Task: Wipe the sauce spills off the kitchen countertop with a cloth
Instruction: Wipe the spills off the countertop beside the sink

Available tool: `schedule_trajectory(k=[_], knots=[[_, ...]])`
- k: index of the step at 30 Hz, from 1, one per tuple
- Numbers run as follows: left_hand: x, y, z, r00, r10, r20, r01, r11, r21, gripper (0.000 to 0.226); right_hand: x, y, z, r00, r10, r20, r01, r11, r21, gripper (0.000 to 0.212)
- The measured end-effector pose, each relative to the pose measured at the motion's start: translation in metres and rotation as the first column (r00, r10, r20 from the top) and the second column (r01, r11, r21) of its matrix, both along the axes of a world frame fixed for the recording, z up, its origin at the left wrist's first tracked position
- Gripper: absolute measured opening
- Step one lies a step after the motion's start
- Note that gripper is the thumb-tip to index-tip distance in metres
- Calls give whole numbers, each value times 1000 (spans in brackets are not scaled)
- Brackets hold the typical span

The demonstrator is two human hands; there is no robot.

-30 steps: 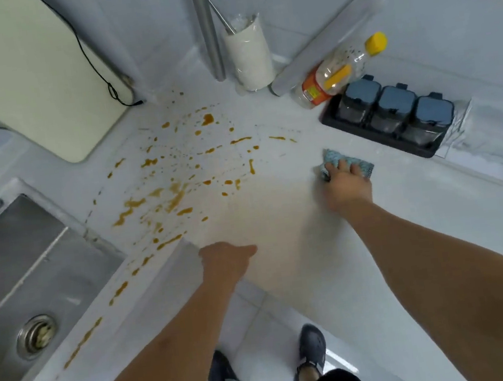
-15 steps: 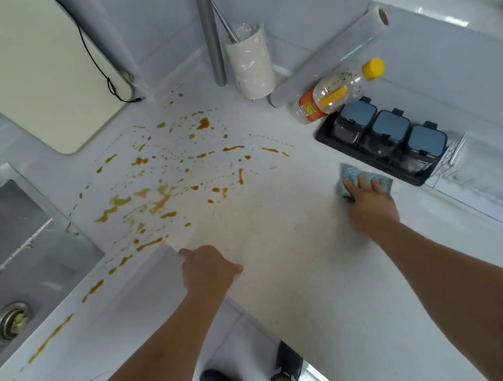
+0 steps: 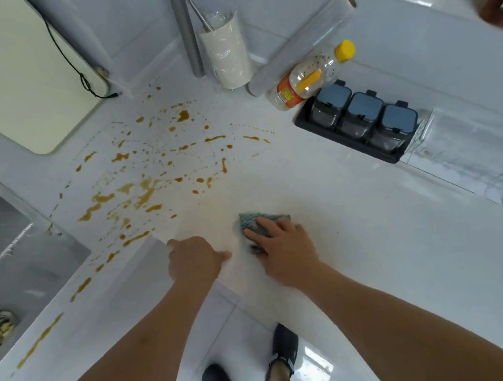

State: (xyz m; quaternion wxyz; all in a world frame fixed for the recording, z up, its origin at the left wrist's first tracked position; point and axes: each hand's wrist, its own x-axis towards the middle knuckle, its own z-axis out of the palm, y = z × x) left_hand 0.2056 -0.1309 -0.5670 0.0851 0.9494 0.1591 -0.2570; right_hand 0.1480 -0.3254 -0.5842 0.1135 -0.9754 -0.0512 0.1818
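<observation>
While mostly hidden, cloth (image 3: 252, 222) lies under right hand (image 3: 283, 249) fingers.

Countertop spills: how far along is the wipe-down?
Early. Done: the countertop beside the cloth shows only a faint smear. In hand: the right hand presses the cloth flat; the left hand rests at the counter edge. Left: the sauce splatter toward the sink and the drips along its front edge.

Both bare arms reach forward, the right hand (image 3: 283, 251) lies flat with straight fingers, the left hand (image 3: 194, 262) is loosely curled.
</observation>
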Motion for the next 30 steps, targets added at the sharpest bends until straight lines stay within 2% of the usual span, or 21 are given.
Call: schedule_trajectory(k=[2, 5, 7, 9, 11, 14, 17, 18, 20, 21, 23, 24, 26, 28, 30], knots=[[-8, 0, 1, 999, -3, 37, 3, 1000, 4, 95, -12, -53, 0, 970, -235, 65, 240, 967, -83, 56], [-17, 5, 2, 996, 75, 54, -71, 994, -81, 108, -16, -141, 6, 794, -601, 91, 603, 759, -246, 59], [-24, 9, 2, 996, 48, 76, -39, 992, -123, 102, -21, -172, 6, 667, -742, 70, 737, 644, -205, 64], [-32, 12, 3, 993, -38, 111, 53, 989, -140, 95, -20, -158, -5, 615, -788, 26, 786, 611, -98, 69], [-38, 14, 4, 981, -138, 136, 161, 971, -176, 84, -16, -112, -17, 653, -757, 25, 756, 649, -81, 68], [-43, 19, 1, 964, -256, 73, 265, 941, -210, 78, -18, -21, -16, 761, -649, 8, 649, 760, -41, 62], [-41, 19, 4, 957, -282, 71, 291, 933, -211, 74, -35, 49, -13, 913, -409, -12, 408, 913, -16, 64], [-38, 18, 7, 960, -270, 72, 279, 936, -215, 73, -44, 59, -12, 960, -281, -18, 281, 960, -14, 69], [-33, 16, 10, 964, -263, 46, 266, 940, -215, 71, -67, 48, -9, 996, -83, -24, 82, 997, -7, 77], [-30, 16, 9, 965, -261, 24, 260, 942, -213, 70, -78, 31, -9, 998, -55, -32, 54, 998, -14, 77], [-29, 19, 10, 958, -287, -11, 279, 937, -209, 72, -103, -16, -12, 981, -194, -20, 194, 981, -28, 75], [-29, 20, 11, 951, -308, -21, 297, 932, -206, 72, -116, -43, -13, 942, -336, 0, 335, 941, -34, 75], [-27, 26, 13, 937, -348, -43, 332, 920, -206, 72, -142, -97, -16, 807, -590, 20, 590, 804, -76, 70], [-22, 37, 17, 931, -364, -39, 341, 902, -266, 64, -166, -127, -19, 634, -773, 31, 768, 625, -140, 67], [-17, 51, 20, 943, -333, -4, 306, 870, -386, 50, -183, -123, -22, 461, -885, 59, 878, 446, -171, 68]])
